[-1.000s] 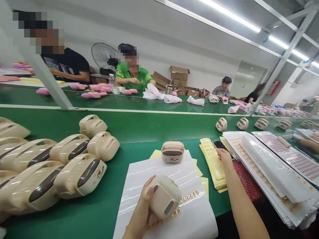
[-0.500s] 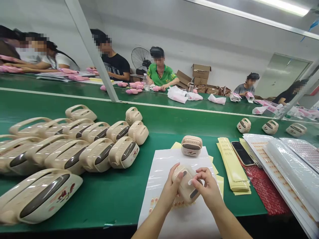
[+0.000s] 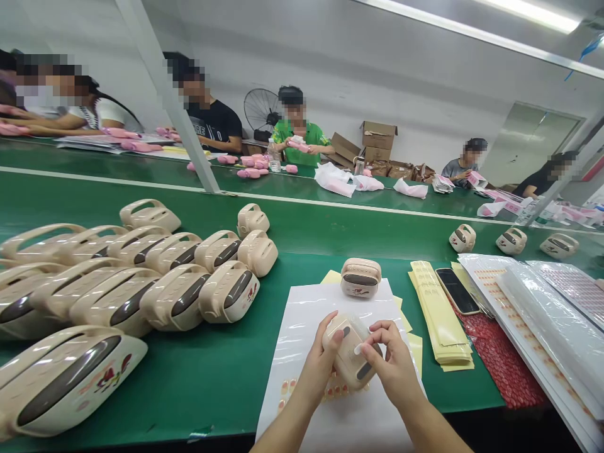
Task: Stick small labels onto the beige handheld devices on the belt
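My left hand [image 3: 321,358] is wrapped round a small beige plastic device [image 3: 348,358]. It is tilted, with two dark rounded inserts on the face turned up to me. Against that face my right hand [image 3: 387,355] has thumb and forefinger pinched together. Something small and pale shows at the fingertips, but I cannot make out what it is. Underneath lies a glossy white sheet [image 3: 302,327] with rows of small orange-red stickers [image 3: 289,385], partly covered by my hands. Just beyond my hands a similar device [image 3: 361,278] with a handle stands upright on the sheet.
Several beige handled devices [image 3: 179,296] stand in rows at left. At right lie yellow paper strips [image 3: 438,321], a phone [image 3: 457,290], red bubble wrap [image 3: 504,365] and plastic-covered sticker sheets [image 3: 542,314]. Across the green table [image 3: 330,226], co-workers handle pink items behind a slanted post [image 3: 165,94].
My hands stay on the same device, with the right fingertips still pinched against it. The view has shifted slightly. Across the table, the person in green has lifted a pink item.
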Motion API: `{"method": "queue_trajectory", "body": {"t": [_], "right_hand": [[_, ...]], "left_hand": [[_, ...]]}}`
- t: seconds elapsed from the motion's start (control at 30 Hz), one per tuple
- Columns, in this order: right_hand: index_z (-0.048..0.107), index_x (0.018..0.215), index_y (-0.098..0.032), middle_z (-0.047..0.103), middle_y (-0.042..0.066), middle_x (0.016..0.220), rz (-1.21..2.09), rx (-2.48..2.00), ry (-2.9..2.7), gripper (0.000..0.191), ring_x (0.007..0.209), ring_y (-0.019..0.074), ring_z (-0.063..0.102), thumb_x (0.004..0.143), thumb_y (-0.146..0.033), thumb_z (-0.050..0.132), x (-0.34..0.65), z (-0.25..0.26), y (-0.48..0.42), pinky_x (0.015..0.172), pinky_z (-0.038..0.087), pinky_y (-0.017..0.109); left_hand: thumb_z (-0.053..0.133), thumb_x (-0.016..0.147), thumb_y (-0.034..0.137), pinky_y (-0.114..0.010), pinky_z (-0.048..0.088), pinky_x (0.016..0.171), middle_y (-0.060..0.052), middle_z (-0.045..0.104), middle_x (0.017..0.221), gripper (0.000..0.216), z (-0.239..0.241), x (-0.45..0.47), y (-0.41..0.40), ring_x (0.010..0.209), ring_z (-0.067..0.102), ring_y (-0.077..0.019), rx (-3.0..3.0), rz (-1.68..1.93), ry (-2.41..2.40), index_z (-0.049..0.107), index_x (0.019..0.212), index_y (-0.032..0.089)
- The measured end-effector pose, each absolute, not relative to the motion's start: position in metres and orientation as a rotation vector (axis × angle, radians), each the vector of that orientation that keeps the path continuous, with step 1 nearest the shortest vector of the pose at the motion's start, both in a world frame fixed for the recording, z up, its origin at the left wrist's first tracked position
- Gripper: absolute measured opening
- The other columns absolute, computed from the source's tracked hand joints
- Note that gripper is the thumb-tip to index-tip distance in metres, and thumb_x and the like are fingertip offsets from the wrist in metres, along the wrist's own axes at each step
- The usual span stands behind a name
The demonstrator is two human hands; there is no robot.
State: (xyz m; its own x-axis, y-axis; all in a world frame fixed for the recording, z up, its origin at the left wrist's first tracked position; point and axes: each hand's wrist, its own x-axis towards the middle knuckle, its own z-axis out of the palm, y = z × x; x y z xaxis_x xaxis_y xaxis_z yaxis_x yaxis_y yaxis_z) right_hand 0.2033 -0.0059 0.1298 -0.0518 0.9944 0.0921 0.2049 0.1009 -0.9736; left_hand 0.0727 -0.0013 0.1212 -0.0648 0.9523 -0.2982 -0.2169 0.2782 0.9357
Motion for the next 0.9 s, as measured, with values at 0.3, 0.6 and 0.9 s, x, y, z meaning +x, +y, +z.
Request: {"method": "queue_trajectory", "body": {"t": [0.3, 0.6, 0.9], "right_hand": [[0.057, 0.065, -0.022, 0.047, 0.008, 0.091, 0.723, -1.302, -1.542, 0.012, 0.096, 0.0267, 0.048, 0.075, -0.028, 0.056, 0.196, 0.129, -0.012, 0.073, 0.045, 0.039], [0.056, 0.072, -0.024, 0.050, 0.007, 0.088, 0.369, -1.206, -1.499, 0.008, 0.091, 0.0243, 0.050, 0.077, -0.030, 0.054, 0.228, 0.142, -0.005, 0.082, 0.039, 0.042], [0.047, 0.051, -0.027, 0.049, 0.004, 0.053, 0.497, -1.572, -1.093, 0.022, 0.061, 0.0280, 0.050, 0.064, -0.036, 0.062, 0.361, 0.125, 0.081, 0.060, 0.037, 0.044]], "left_hand": [[0.048, 0.060, 0.072, -0.032, 0.041, 0.061, -0.006, 0.056, 0.093, 0.080, 0.121, 0.073, -0.001, 0.076, 0.053, -0.0234, 0.783, 1.154, 1.228, 0.037, 0.123, 0.023], [0.051, 0.063, 0.069, -0.032, 0.044, 0.064, -0.007, 0.058, 0.098, 0.076, 0.123, 0.070, -0.003, 0.085, 0.056, -0.0250, 0.682, 1.194, 1.244, 0.039, 0.123, 0.025], [0.039, 0.084, 0.051, -0.037, 0.051, 0.075, -0.010, 0.063, 0.112, 0.052, 0.098, 0.051, 0.000, 0.093, 0.063, -0.0262, 0.280, 1.161, 1.065, 0.041, 0.128, 0.022]]}}
